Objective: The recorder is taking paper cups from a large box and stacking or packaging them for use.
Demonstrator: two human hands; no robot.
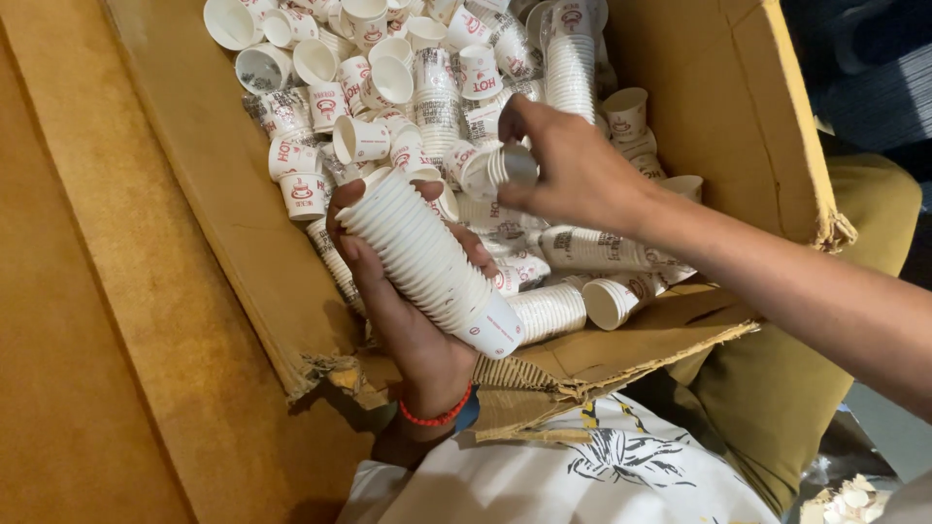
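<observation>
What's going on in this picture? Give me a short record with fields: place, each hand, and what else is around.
Place: open cardboard box filled with small paper cups
Left hand: palm up, holding a long stack of nested cups lying tilted over the box
Right hand: pinching a short stack of a few cups by the upper end of the long stack
Loose cups: white with red print, scattered and in stacks in the box
Wrist: red bead bracelet on the left
Box edge: torn front flap
</observation>
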